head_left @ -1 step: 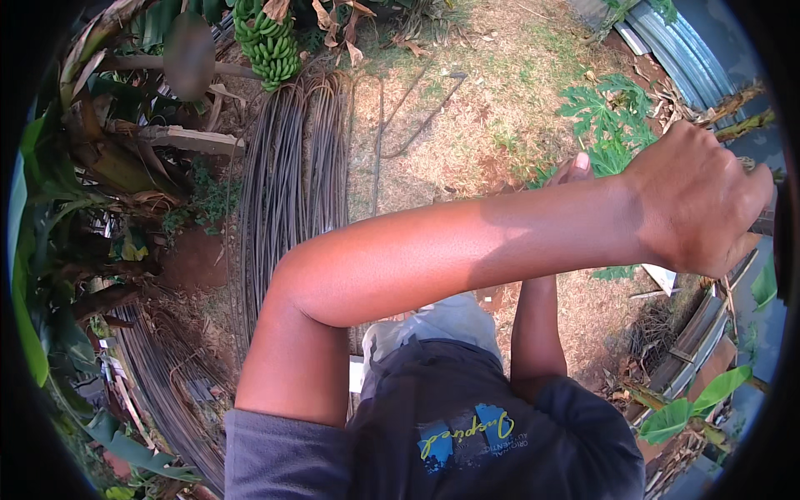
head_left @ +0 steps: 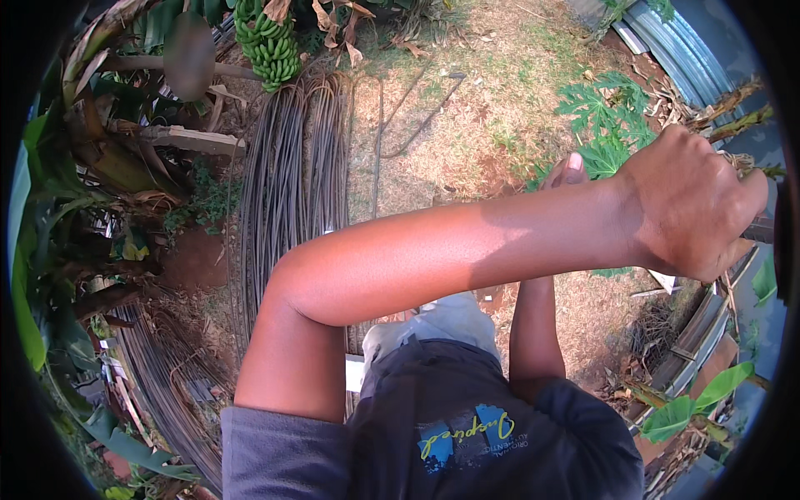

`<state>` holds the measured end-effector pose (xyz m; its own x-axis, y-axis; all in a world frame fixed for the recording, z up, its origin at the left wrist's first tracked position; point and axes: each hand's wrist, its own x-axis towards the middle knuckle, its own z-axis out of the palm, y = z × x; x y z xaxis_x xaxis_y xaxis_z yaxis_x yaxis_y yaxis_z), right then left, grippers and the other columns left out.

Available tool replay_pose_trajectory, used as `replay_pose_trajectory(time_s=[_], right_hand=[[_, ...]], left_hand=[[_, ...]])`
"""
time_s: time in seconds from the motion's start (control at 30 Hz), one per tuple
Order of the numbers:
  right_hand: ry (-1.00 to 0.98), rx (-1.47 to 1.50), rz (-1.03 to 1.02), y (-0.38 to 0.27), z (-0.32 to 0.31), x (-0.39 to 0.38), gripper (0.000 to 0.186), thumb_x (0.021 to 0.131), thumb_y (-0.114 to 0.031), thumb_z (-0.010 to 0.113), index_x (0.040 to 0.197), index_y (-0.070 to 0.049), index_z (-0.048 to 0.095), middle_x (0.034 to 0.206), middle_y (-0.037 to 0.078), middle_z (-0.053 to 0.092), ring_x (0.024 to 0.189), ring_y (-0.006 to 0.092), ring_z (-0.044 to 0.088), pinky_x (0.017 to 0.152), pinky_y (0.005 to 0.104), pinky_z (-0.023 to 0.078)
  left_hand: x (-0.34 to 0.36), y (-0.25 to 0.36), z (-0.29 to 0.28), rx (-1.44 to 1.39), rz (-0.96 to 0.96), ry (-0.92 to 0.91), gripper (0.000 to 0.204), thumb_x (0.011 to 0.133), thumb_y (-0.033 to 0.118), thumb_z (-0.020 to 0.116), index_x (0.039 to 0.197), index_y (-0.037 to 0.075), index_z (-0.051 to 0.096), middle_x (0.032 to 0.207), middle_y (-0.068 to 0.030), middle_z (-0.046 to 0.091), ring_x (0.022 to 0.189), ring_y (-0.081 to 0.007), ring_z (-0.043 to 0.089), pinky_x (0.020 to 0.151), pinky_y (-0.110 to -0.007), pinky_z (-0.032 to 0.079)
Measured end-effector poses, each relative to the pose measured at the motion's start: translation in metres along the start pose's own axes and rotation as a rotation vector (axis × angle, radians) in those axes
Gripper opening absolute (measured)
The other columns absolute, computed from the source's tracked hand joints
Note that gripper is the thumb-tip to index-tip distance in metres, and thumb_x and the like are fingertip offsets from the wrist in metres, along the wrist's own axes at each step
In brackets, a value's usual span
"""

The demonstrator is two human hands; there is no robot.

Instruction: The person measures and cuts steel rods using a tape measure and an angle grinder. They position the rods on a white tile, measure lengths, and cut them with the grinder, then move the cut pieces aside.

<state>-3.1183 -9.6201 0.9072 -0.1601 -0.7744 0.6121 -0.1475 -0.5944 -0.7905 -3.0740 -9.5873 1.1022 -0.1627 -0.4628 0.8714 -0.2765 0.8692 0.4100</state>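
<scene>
My left arm bends at the elbow and crosses in front of my body to the right. At its end my left hand (head_left: 692, 204) is closed in a fist, back of the hand upward. A dark grey piece (head_left: 757, 229) shows beside its fingers near the picture's rim; what it belongs to is too hidden to tell. Behind that forearm my right hand (head_left: 569, 171) is mostly covered. Only stretched-out tips, one with a nail, show above the forearm, with no held thing visible there. My right forearm (head_left: 536, 329) rises below it.
Long thin metal rods (head_left: 292, 158) lie bundled on the ground at left, with more rods (head_left: 162, 392) nearer. Green bananas (head_left: 271, 50) hang at the far left. Papaya-like leaves (head_left: 604, 117) grow beyond my hands. Corrugated metal sheets (head_left: 679, 50) and boards (head_left: 696, 333) line the right.
My left fist has shifted slightly left and down. The fingertips of my right hand have moved a little to the left. The surroundings look the same.
</scene>
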Motion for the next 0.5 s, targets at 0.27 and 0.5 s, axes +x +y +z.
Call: replay_pose_trajectory(time_s=[0.27, 0.5], right_hand=[[-0.3, -0.054, 0.149, -0.047, -0.064, -0.071, 0.038, 0.085, -0.028, 0.081, 0.112, -0.004, 0.068, 0.111, 0.016, 0.069, 0.095, 0.0356, 0.068, 0.086, 0.047, 0.053], [-0.494, -0.189, 0.223, -0.086, -0.11, -0.106, 0.034, 0.087, -0.025, 0.079, 0.115, -0.007, 0.07, 0.117, 0.013, 0.069, 0.108, 0.0317, 0.068, 0.094, 0.045, 0.053]], left_hand=[[-0.051, 0.076, 0.021, 0.17, 0.063, 0.25, 0.02, 0.078, 0.013, 0.075, 0.083, 0.007, 0.057, 0.06, -0.0111, 0.063, 0.053, -0.0338, 0.065, 0.048, -0.044, 0.05], [-0.076, 0.093, 0.015, 0.305, -0.025, 0.386, 0.035, 0.109, 0.021, 0.059, 0.08, 0.002, 0.061, 0.065, 0.0038, 0.054, 0.056, -0.0035, 0.042, 0.053, -0.024, 0.033]])
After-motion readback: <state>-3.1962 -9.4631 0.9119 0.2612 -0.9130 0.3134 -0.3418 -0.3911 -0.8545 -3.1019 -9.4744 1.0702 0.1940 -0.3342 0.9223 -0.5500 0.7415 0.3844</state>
